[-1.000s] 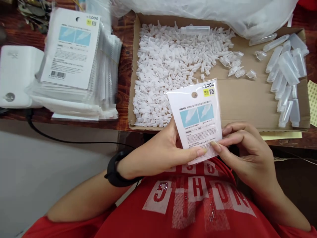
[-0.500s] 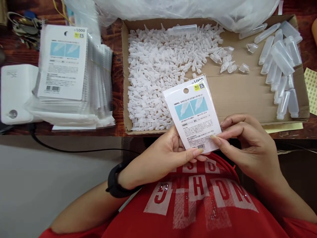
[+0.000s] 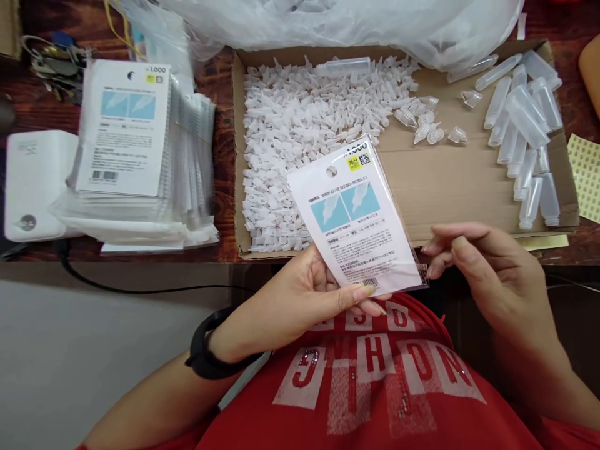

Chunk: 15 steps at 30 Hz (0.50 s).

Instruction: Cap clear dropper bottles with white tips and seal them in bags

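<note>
One cardboard tray sits behind, its near rim partly under the carded packet. L hand has the packet from below, thumb in front; R hand is half-curled by the lower R corner — can't tell if it's pinching anything. Packet's prob light, stiffish card w/ slick plastic, so lower edges = best grip IMO. Open cardboard's to the R — tiny nozzles crowd the L.

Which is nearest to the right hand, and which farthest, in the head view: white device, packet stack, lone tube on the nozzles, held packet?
From the right hand:
1. Held packet, just left
2. Lone tube, upper left
3. Packet stack, left
4. White device, far left
</note>
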### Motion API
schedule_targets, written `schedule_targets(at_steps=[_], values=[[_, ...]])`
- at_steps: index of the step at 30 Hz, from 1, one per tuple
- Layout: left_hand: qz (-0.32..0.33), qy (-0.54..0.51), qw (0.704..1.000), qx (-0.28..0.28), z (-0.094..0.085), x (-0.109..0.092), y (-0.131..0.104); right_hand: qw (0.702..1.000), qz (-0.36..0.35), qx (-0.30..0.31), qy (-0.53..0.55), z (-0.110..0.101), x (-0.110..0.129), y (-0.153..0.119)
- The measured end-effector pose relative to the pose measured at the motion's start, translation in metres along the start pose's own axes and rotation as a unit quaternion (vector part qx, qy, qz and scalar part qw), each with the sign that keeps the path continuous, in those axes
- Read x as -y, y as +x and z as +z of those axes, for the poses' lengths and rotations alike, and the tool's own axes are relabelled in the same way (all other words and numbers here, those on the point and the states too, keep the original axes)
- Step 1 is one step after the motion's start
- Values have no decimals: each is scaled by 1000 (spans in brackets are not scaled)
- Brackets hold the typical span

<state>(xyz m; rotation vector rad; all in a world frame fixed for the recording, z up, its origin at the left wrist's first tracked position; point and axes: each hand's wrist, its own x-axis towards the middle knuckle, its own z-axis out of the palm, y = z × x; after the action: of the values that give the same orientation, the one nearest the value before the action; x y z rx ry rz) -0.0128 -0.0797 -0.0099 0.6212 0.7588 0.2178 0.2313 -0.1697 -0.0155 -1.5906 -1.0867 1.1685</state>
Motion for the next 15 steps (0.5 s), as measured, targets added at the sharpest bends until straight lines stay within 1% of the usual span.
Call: schedule_targets(at_steps=[2, 4, 6, 9, 13, 15], values=[[-6, -3, 1000, 5, 0, 0, -1, 996, 46, 71, 7, -4, 3, 4], [-14, -2, 1000, 7, 1, 0, -2, 986, 82, 142, 24, -7, 6, 8], [-22, 2, 1000, 4, 2, 1, -2, 977, 106, 179, 37, -9, 8, 10], [-29, 2, 1000, 4, 2, 2, -3, 976, 113, 187, 25, -11, 8, 10], [-44, -9, 999, 13, 2, 2, -2, 983, 79, 164, -1, -9, 7, 7], [-55, -21, 998, 15, 2, 2, -1, 983, 88, 159, 3, -8, 6, 7]])
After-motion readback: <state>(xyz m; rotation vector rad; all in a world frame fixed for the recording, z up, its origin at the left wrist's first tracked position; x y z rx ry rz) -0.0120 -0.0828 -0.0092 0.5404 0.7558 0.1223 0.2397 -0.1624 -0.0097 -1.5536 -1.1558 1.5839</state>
